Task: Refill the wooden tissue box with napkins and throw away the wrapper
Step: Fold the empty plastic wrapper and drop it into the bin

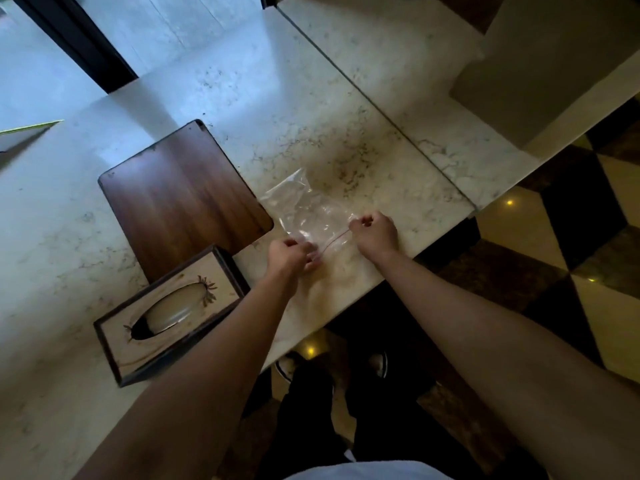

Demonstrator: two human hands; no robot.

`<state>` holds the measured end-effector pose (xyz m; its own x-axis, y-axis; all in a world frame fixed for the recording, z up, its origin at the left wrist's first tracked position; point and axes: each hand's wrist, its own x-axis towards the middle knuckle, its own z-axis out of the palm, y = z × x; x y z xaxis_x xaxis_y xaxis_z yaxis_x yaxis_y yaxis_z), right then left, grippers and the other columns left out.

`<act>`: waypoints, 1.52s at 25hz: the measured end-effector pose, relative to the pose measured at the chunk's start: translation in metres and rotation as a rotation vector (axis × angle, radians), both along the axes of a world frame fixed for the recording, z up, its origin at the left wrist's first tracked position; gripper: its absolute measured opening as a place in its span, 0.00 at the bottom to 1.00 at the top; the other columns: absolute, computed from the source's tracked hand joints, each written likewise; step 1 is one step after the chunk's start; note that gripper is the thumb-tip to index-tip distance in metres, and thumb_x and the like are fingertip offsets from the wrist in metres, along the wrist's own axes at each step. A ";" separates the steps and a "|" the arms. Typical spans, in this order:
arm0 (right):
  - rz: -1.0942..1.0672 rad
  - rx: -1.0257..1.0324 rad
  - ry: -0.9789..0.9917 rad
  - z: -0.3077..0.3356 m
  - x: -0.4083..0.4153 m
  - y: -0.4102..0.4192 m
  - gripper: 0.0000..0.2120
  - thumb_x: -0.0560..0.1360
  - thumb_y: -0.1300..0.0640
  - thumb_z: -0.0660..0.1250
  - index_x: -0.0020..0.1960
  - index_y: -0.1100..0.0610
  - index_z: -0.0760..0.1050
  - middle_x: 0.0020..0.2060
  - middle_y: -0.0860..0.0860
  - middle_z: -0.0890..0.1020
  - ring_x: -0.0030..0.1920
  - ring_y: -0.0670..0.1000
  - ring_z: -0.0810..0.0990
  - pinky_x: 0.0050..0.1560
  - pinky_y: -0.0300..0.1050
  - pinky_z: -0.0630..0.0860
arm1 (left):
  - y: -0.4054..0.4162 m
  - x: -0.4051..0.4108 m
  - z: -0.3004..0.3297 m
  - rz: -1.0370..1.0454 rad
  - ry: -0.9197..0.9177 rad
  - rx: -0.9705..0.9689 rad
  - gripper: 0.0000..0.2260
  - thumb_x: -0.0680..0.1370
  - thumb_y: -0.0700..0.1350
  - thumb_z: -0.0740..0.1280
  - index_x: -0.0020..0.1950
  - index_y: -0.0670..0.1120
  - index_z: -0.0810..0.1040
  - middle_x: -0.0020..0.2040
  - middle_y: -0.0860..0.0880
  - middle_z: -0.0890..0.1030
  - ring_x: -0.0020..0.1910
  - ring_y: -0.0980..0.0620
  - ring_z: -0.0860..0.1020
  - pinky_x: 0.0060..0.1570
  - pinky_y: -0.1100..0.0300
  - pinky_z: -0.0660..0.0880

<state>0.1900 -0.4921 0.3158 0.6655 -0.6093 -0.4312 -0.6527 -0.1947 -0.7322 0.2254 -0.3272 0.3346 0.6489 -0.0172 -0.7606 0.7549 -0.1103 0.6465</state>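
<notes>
Wrapper step: left hand (290,253) and right hand (375,230), both pinched shut, stretch the empty clear wrapper (304,209) between them. Next: gather it for disposal. Tissue box (166,317) sits left.

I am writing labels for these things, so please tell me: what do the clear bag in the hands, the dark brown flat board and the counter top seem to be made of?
Clear bag: thin transparent plastic film, glossy and creased, the counter visible through it.
Dark brown flat board: apparently wood or veneer, with streaked grain and a smooth sheen.
Counter top: looks like polished pale marble or similar stone, with grey veins and reflections.
</notes>
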 end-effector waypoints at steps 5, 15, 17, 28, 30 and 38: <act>-0.299 0.569 -0.236 0.021 -0.018 -0.011 0.10 0.72 0.56 0.72 0.50 0.57 0.74 0.45 0.58 0.82 0.41 0.53 0.80 0.41 0.48 0.78 | -0.026 -0.025 0.017 0.083 -0.021 -0.128 0.07 0.76 0.28 0.70 0.44 0.38 0.76 0.46 0.35 0.81 0.44 0.41 0.82 0.45 0.50 0.81; -0.254 0.618 -0.491 0.070 -0.093 -0.110 0.07 0.81 0.67 0.60 0.51 0.58 0.75 0.42 0.56 0.83 0.37 0.55 0.84 0.39 0.49 0.81 | -0.064 -0.018 0.058 0.028 0.055 -0.473 0.19 0.80 0.51 0.62 0.66 0.39 0.74 0.62 0.37 0.80 0.62 0.38 0.80 0.65 0.36 0.74; -0.260 0.635 -0.503 0.075 -0.111 -0.129 0.08 0.80 0.68 0.60 0.49 0.59 0.75 0.40 0.56 0.82 0.36 0.55 0.82 0.41 0.49 0.80 | -0.082 -0.014 0.064 -0.137 0.001 -0.346 0.23 0.81 0.56 0.63 0.69 0.42 0.73 0.59 0.39 0.79 0.58 0.40 0.79 0.62 0.38 0.77; -0.398 0.562 -0.526 0.084 -0.200 -0.179 0.09 0.78 0.68 0.58 0.44 0.62 0.75 0.34 0.59 0.79 0.32 0.54 0.77 0.35 0.46 0.76 | -0.189 -0.050 0.052 -0.728 0.002 -0.250 0.06 0.79 0.44 0.69 0.48 0.42 0.82 0.45 0.40 0.83 0.37 0.47 0.80 0.40 0.54 0.76; -0.500 0.524 -0.495 0.079 -0.216 -0.180 0.11 0.79 0.68 0.59 0.43 0.60 0.77 0.34 0.58 0.79 0.32 0.51 0.78 0.34 0.43 0.77 | -0.199 -0.058 0.046 -0.732 -0.024 -0.284 0.05 0.80 0.40 0.68 0.44 0.41 0.80 0.40 0.43 0.83 0.36 0.47 0.81 0.38 0.55 0.78; -0.850 0.383 -0.161 0.028 -0.275 -0.175 0.07 0.83 0.62 0.61 0.55 0.57 0.77 0.41 0.54 0.82 0.34 0.49 0.78 0.40 0.45 0.78 | -0.243 -0.109 0.009 -0.815 -0.318 -0.030 0.10 0.84 0.48 0.61 0.50 0.42 0.74 0.29 0.47 0.78 0.26 0.47 0.77 0.31 0.51 0.76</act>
<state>-0.0854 -0.6670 0.3437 0.1324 -0.7534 -0.6440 -0.3511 0.5720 -0.7413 0.1162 -0.5706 0.3436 0.6069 -0.5856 -0.5373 0.2315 -0.5165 0.8244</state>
